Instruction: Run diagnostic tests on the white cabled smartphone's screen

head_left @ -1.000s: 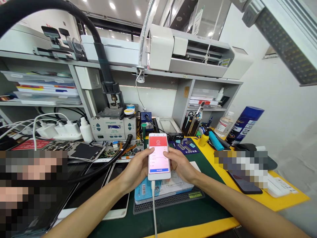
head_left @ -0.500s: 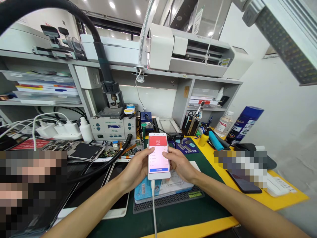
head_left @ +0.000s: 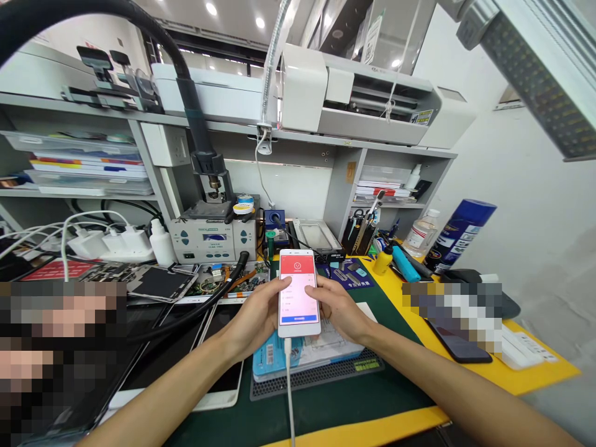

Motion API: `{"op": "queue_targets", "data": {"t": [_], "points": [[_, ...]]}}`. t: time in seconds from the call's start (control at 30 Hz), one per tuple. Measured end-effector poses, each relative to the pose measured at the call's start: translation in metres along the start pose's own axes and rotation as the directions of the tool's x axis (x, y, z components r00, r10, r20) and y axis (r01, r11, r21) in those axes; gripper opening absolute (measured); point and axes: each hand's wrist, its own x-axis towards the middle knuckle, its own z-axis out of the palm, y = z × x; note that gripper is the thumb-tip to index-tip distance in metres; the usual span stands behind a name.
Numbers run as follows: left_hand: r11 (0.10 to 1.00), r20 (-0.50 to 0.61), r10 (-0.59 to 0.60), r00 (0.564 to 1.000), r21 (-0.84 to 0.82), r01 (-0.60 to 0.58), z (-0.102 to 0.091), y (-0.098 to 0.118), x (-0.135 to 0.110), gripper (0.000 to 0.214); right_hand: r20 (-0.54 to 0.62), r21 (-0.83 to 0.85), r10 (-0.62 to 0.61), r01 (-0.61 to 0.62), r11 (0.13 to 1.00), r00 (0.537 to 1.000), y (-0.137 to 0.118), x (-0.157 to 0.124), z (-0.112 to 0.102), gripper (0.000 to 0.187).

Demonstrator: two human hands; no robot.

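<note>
A white smartphone (head_left: 298, 292) is held upright between both hands, its lit screen showing a red top with a face icon, a pale list and a blue bar. My left hand (head_left: 261, 310) grips the left edge, thumb over the screen. On the right edge my right hand (head_left: 342, 309) is closed, its thumb also over the glass. The other fingers are hidden behind the phone. From its bottom end a white charging cable (head_left: 288, 385) runs down. Beneath the hands lie a blue-and-white box (head_left: 274, 360) and a black perforated mat (head_left: 316, 382).
Tablets (head_left: 218, 385) and a black hose (head_left: 200, 313) lie to the left, near a grey soldering station (head_left: 214, 239). Rightward are a dark phone (head_left: 459, 341), a blue spray can (head_left: 460, 236), a clear bottle (head_left: 421, 233) and a yellow bottle (head_left: 382, 261). A lamp (head_left: 540, 81) hangs overhead.
</note>
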Motion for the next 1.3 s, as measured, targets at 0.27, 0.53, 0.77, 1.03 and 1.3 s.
{"op": "queue_targets", "data": {"t": [0.27,0.53,0.77,1.03,1.3], "points": [[1.000,-0.012,0.011,1.000,-0.008,-0.011,-0.0001,-0.0003,0.0011,0.041,-0.010,0.007,0.007,-0.007,1.000,1.000,0.0003,-0.0005,-0.0005,0.035],[1.000,-0.008,0.011,1.000,-0.011,-0.011,-0.0018,-0.0016,0.0012,0.039,-0.010,-0.002,0.012,-0.012,1.000,1.000,0.0008,-0.0006,-0.0007,0.035],[1.000,-0.004,0.015,1.000,-0.010,-0.015,-0.0009,-0.0009,0.0014,0.038,-0.012,-0.002,0.012,-0.012,1.000,1.000,0.0011,0.0001,-0.0007,0.036],[1.000,-0.003,0.019,1.000,0.004,-0.019,-0.0031,-0.0023,0.0016,0.037,-0.006,-0.002,0.014,-0.014,1.000,1.000,0.0002,-0.0002,-0.0001,0.035],[1.000,-0.004,0.025,1.000,0.010,-0.025,-0.0011,-0.0012,0.0026,0.036,-0.014,0.001,0.017,-0.017,1.000,1.000,0.0009,-0.0003,-0.0007,0.035]]}}
